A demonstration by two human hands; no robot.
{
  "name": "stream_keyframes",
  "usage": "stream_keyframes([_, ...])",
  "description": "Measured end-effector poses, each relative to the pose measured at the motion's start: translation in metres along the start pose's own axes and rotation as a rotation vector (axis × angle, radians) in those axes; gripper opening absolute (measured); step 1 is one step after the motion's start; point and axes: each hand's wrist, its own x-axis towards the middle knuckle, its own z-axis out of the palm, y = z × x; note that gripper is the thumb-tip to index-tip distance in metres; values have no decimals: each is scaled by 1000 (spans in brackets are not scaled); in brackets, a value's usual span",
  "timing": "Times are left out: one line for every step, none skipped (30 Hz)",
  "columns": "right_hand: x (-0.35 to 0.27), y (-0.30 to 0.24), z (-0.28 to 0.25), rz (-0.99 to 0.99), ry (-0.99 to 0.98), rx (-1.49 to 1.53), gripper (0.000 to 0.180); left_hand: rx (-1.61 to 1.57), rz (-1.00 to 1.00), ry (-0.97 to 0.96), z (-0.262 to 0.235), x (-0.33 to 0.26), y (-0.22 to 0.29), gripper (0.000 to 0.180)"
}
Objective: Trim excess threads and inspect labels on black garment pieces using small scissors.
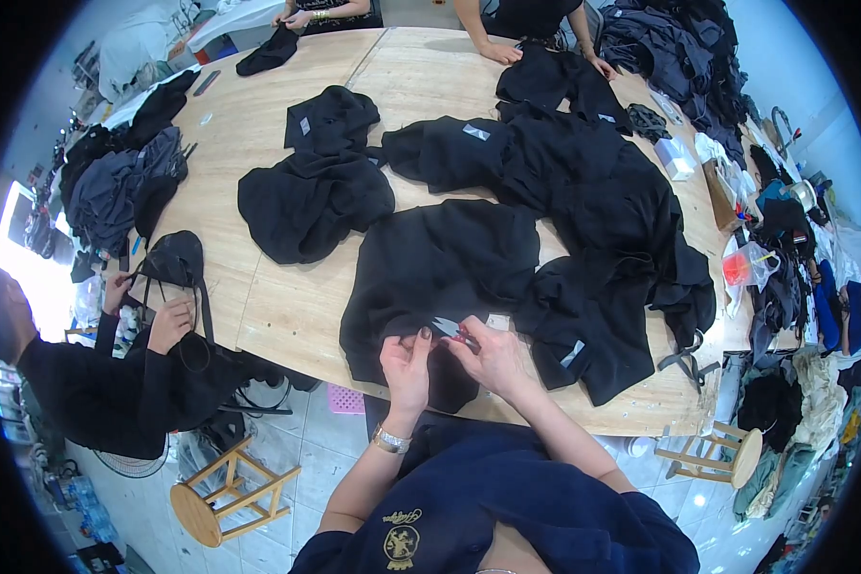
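A black garment (440,251) lies spread on the wooden table (258,311) in front of me, its near edge hanging over the table's rim. My left hand (407,371) is closed on a pinch of its cloth. Small thread snips (447,327) with silver blades and reddish handles sit in my right hand (494,356), closed round them. Their blades point left, just above the cloth and close to my left fingertips. Beside the right hand a small white label (498,321) shows on the fabric. What lies between the left fingertips is too small to make out.
More black garments (603,201) cover the table's right and far middle. At left, a co-worker (86,383) handles a black piece with straps; two more people work across the table. Wooden stools (201,514) stand at lower left and right. Dark cloth piles (674,53) rise at far right.
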Motion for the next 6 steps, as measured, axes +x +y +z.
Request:
stream_keyframes([0,1,1,22,-27,-2,23,-35,0,-13,1,0,1,10])
stream_keyframes([-1,2,2,43,-54,-3,22,-34,0,-13,1,0,1,10])
stream_keyframes([0,3,2,42,-54,-2,22,-51,1,-13,1,0,1,10])
stream_keyframes([0,3,3,50,-34,7,22,-67,2,-14,1,0,2,10])
stream_keyframes([0,2,3,58,-13,17,21,-70,1,-14,1,0,2,10])
stream_keyframes([0,2,3,57,-14,17,21,-73,1,-15,0,1,1,9])
